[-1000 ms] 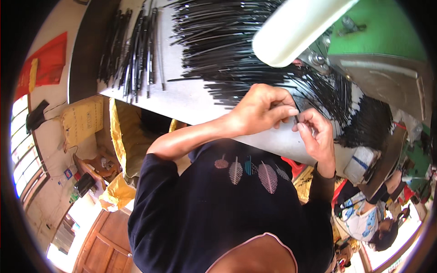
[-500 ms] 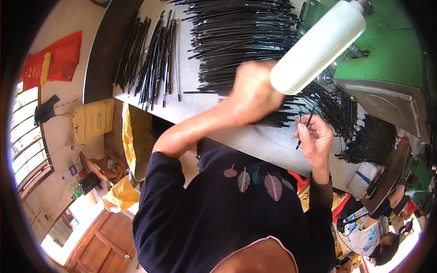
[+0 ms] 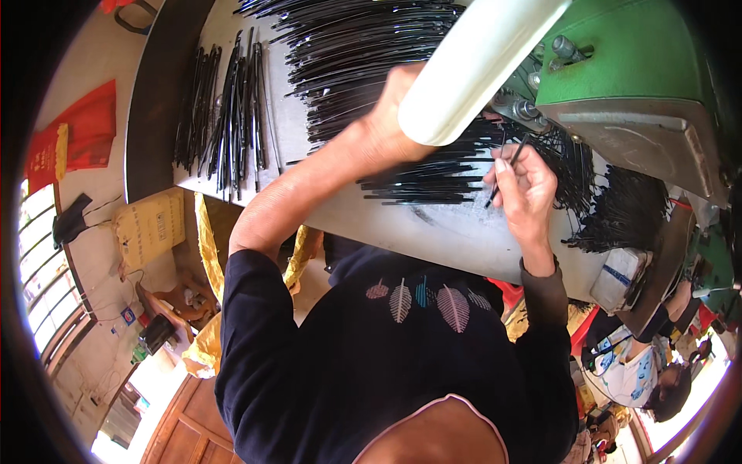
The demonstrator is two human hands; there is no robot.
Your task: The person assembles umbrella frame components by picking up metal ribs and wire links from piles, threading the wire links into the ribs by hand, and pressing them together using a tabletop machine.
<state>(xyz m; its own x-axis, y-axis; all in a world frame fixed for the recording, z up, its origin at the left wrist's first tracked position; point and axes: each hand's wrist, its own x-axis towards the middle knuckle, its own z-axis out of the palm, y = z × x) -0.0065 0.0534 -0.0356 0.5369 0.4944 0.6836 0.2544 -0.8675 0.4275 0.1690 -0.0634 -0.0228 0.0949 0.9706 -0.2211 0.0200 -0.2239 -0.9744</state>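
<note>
The right hand [image 3: 525,189] pinches a thin black rod [image 3: 506,162] near the table's [image 3: 433,232] front edge. The left hand [image 3: 390,124] reaches into the rod pile [image 3: 363,54]; a white handle [image 3: 471,66] hides its fingers, so their grip is unclear.

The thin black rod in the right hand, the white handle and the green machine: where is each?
thin black rod [image 3: 506,164], head view, mid-shaft.
white handle [image 3: 471,66], head view, middle of its barrel.
green machine [image 3: 630,58], head view, top casing.

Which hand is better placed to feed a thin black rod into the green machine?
Probably the right hand: it pinches a thin black rod just below the green machine. The left hand lies farther left, over the rod pile.
</note>
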